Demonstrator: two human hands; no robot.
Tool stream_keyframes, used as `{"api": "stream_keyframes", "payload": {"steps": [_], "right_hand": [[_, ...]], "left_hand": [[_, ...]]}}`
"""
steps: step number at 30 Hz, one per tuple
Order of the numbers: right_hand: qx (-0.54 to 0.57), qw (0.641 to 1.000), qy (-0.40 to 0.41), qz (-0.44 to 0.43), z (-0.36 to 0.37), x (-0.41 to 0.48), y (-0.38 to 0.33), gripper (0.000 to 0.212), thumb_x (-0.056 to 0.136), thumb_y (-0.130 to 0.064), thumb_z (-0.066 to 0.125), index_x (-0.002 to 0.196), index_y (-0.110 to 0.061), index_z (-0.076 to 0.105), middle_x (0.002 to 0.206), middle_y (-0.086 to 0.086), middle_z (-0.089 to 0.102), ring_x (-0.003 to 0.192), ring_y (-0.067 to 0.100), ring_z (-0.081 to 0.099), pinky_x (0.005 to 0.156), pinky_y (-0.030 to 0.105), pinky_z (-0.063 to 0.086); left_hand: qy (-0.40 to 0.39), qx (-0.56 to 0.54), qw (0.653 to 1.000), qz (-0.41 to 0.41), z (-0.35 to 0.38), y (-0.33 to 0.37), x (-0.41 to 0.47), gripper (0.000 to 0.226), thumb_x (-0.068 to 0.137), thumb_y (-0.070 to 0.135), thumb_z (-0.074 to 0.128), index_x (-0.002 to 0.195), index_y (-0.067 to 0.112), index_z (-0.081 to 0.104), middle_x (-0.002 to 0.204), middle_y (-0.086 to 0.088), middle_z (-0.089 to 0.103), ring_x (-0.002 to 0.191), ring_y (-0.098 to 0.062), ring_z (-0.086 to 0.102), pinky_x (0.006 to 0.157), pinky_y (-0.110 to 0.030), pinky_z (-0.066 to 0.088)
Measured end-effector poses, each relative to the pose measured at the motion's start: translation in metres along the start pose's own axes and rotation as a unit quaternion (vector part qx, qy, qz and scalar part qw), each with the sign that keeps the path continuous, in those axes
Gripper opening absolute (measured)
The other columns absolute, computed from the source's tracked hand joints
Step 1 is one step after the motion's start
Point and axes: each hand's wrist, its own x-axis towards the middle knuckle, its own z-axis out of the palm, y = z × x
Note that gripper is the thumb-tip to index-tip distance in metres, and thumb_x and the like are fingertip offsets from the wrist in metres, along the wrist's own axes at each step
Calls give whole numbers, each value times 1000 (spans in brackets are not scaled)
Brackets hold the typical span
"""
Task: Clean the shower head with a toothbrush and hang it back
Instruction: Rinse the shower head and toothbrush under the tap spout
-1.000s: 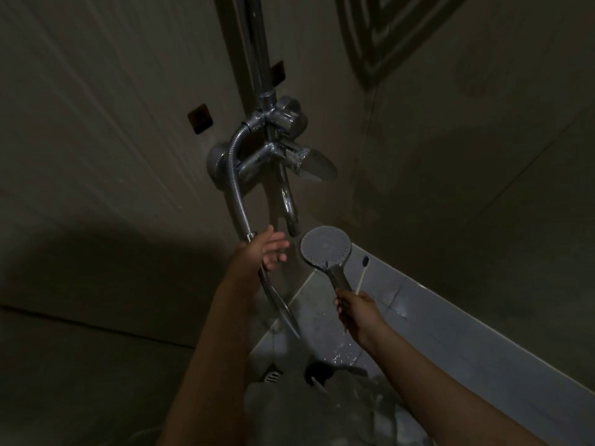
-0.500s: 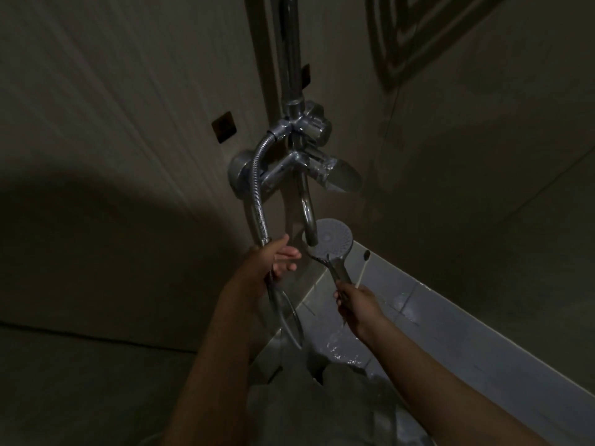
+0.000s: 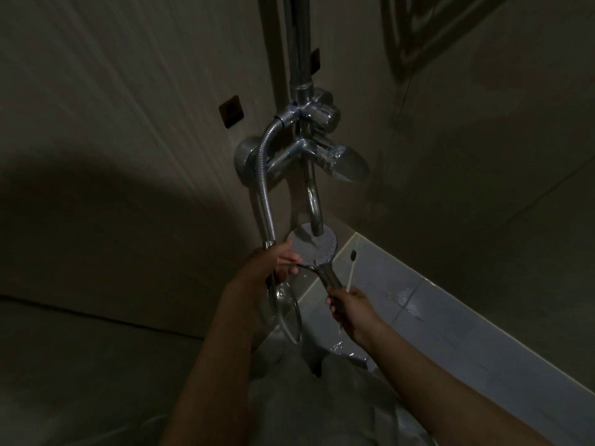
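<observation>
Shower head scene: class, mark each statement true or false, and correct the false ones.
1. The right hand holds the shower head by its handle. True.
2. The toothbrush lies on the tiled ledge. False: the right hand holds it alongside the handle, with its brush end up.
3. The left hand holds the hose. True.
4. The shower head hangs in a wall bracket. False: it is held just under the tap spout.
</observation>
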Motion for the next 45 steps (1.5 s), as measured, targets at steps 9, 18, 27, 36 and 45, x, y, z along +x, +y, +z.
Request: {"api": "stream_keyframes", "payload": {"steps": [9,18,27,36,45], "right_hand": [[0,1000,-14,23,-17,-20,6,14,92,-4,51,78,-6,53,60,9,50,37,6,43,37,15,32],[-16,1000,-5,5,-42,-32,5,15,90,-10,56,103,-5,50,60,5,55,41,5,49,40,16,36],[-47,997,-64,-19,-43,-43,-3,14,95,-18,47,91,-6,53,68,5,55,48,6,50,45,17,34],[-208,975,48,-65,-50,-33,-25,25,98,-12,30,91,-8,53,71,7,52,59,15,43,52,22,35],[-442,889,18,-121,-21,29,-39,3,95,-12,45,95,-13,48,86,12,55,68,20,49,59,28,36]], "left_hand": [[-29,57,995,-79,50,-54,0,35,99,25,44,68,10,47,51,0,56,39,-6,49,41,-15,31],[-61,27,990,-123,91,-101,-7,34,92,33,57,63,15,56,41,4,53,40,-6,43,43,-17,28],[-30,-32,995,-93,99,-104,-7,25,84,29,68,64,16,60,43,5,54,34,-3,45,36,-15,30],[-29,2,994,-103,81,-122,4,22,68,39,73,67,16,76,78,-5,73,80,-20,65,87,-38,51],[-62,-14,994,-90,61,-114,-2,18,86,10,60,69,6,65,56,-1,65,51,-11,60,55,-19,50]]}}
